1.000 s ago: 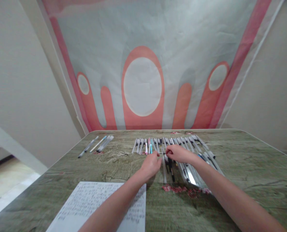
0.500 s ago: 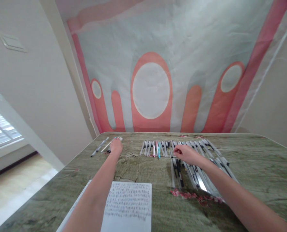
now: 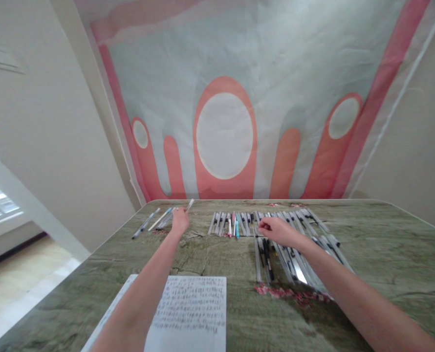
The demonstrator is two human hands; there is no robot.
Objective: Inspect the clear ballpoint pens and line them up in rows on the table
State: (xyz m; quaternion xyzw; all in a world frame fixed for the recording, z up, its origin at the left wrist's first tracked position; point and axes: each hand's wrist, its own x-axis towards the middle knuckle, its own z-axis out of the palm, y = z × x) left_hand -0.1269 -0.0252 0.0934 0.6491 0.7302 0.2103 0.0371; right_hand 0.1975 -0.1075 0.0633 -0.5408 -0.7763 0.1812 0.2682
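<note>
My left hand (image 3: pixel 181 220) is closed on a clear-barrelled pen (image 3: pixel 190 204), whose tip end sticks up past the fingers at the far left of the table. Just left of it lie several loose pens, among them a white one with a blue end (image 3: pixel 159 219). My right hand (image 3: pixel 279 231) is curled with its fingers together above the left part of the large group of clear pens (image 3: pixel 287 261). Whether it pinches anything is hidden. Between the hands a row of pens (image 3: pixel 223 224) includes a pink one and a turquoise one (image 3: pixel 237 229).
An open notebook (image 3: pixel 191 303) with handwritten lines lies at the front left, partly under my left forearm. The wood-patterned table (image 3: pixel 210 254) meets a pink and grey wall hanging (image 3: pixel 225 190) at its far edge. Pink blossom print (image 3: pixel 291 293) marks the tabletop.
My left hand has moved right and lifted a pen off the left cluster. The right hand stays near the same pens. The view has shifted slightly.
</note>
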